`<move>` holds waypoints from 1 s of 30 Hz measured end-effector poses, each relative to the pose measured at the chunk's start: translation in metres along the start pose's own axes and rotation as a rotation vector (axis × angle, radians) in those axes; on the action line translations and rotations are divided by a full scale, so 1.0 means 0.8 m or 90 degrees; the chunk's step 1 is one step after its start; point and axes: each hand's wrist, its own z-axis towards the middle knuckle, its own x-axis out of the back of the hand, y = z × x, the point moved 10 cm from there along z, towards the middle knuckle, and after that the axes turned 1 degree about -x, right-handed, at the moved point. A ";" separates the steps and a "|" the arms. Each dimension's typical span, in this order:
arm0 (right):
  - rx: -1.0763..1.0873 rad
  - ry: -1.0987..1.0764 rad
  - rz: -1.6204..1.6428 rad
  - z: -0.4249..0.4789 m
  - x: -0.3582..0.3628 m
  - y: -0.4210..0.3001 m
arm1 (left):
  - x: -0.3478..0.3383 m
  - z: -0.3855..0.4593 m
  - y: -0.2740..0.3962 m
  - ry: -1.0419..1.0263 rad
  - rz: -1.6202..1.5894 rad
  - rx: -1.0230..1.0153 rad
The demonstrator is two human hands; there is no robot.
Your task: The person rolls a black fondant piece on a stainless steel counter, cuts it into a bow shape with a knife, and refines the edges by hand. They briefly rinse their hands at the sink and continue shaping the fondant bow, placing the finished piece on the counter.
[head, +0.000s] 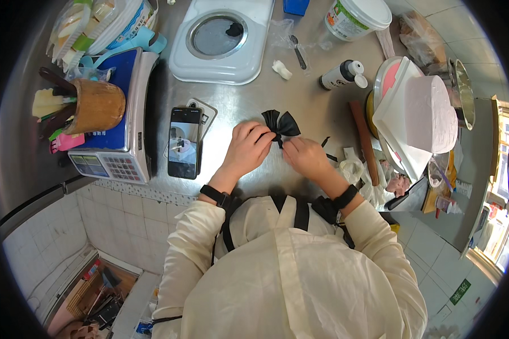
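Observation:
A black ribbon bow (pixel 283 123) is held over the steel worktop in front of me. My left hand (pixel 250 146) grips its near left part, by the knot. Pinching the lower right part of the bow, my right hand (pixel 303 154) is close beside the left; the fingertips hide some of the knot. Short black ribbon pieces (pixel 331 156) lie just right of my right hand. A smartphone (pixel 184 143) showing a picture rests left of my left hand, partly over a white object. Far right, a pale pink round cake (pixel 432 114) stands on a white board (pixel 401 114).
A weighing scale (pixel 129 159) bearing a wooden utensil pot (pixel 99 106) is at the left. Behind are a white enamelled tray-like item (pixel 216 70), a small black spoon (pixel 299 53), a bottle (pixel 337 76) and a lidded tub (pixel 352 21). Plastic bags (pixel 352 167) lie right.

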 end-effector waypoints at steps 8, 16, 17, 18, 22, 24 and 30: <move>0.069 -0.151 0.066 -0.014 0.027 -0.014 | 0.005 0.000 -0.007 0.036 -0.062 0.045; -0.014 0.037 0.070 0.045 0.038 0.003 | 0.003 0.005 -0.018 0.023 -0.081 0.117; -0.024 0.045 0.067 0.046 0.036 0.006 | 0.003 0.007 -0.019 0.024 -0.080 0.122; -0.034 0.052 0.067 0.046 0.033 0.009 | 0.003 0.007 -0.019 0.025 -0.080 0.129; -0.060 0.080 0.093 0.048 0.026 0.020 | 0.010 0.009 -0.023 0.050 -0.087 0.171; -0.084 0.080 0.105 0.049 0.024 0.023 | 0.025 0.008 -0.022 0.101 -0.099 0.222; -0.122 0.064 0.098 0.054 0.019 0.024 | 0.011 0.001 -0.025 0.049 -0.025 0.191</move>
